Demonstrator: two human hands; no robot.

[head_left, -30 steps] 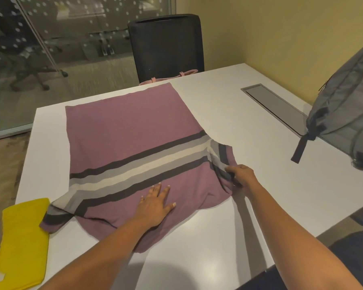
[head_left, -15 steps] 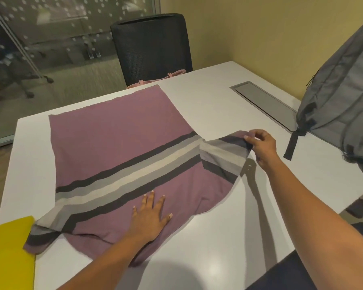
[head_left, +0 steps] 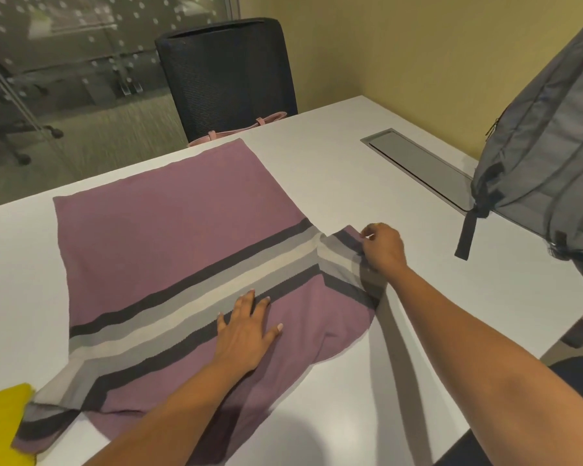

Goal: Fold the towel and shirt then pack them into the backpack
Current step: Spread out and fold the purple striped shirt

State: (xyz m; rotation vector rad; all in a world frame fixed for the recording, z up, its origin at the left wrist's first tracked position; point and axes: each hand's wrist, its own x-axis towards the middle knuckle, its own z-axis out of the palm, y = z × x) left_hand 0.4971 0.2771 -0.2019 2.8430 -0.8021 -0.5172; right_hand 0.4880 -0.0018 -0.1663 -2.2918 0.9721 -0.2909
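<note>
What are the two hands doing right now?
Left hand: open, pressing flat on the shirt.
Right hand: closed, pinching the shirt's sleeve.

My right hand (head_left: 382, 247) no longer holds the sleeve (head_left: 342, 260) folded in over the shirt (head_left: 169, 237). A second ago it pinched it there, low against the purple body. Half a second ago it had swung it out to the right and lifted it off the table (head_left: 367, 183). Now it pinches the sleeve's far edge lower down, and the sleeve seems to lie spread on the table, though my wrist hides part of it. My left hand (head_left: 246, 334) has crept forward: its fingertips now reach onto the near dark stripe instead of stopping short of it.
</note>
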